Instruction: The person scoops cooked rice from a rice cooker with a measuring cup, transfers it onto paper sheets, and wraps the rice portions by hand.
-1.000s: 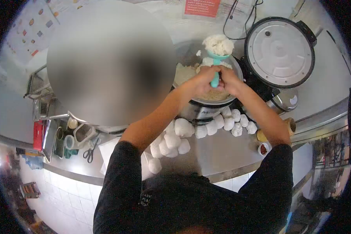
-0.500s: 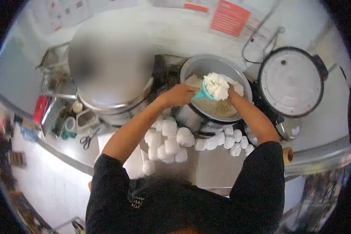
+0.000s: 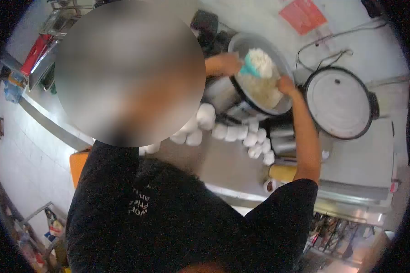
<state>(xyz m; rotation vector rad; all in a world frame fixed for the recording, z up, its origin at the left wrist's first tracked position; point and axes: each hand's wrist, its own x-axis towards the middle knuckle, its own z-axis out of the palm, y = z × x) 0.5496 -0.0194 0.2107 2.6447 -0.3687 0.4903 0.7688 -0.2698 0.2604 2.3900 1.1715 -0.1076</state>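
My left hand (image 3: pixel 228 64) is closed round the handle of a teal scoop (image 3: pixel 249 67). A heap of white rice (image 3: pixel 261 63) fills the scoop, which is over the open rice cooker (image 3: pixel 241 102). Below it, more rice (image 3: pixel 264 91) lies in the grey inner pot (image 3: pixel 236 43). At the pot's right side is my right hand (image 3: pixel 284 85), its fingers curled in near the rim. Blur hides whether they grip the rim or something small.
Several round white bundles (image 3: pixel 231 133) line the counter (image 3: pixel 228 159) before the cooker. Its round lid (image 3: pixel 338 102) stands raised at the right, a cable (image 3: pixel 323 43) behind it. A yellow roll (image 3: pixel 282 173) lies near my right arm. A blurred disc covers the upper left.
My view has turned, so the counter appears tilted. The right hand has drawn back from the rice towards the pot's right rim. The left hand still holds the filled scoop over the pot.
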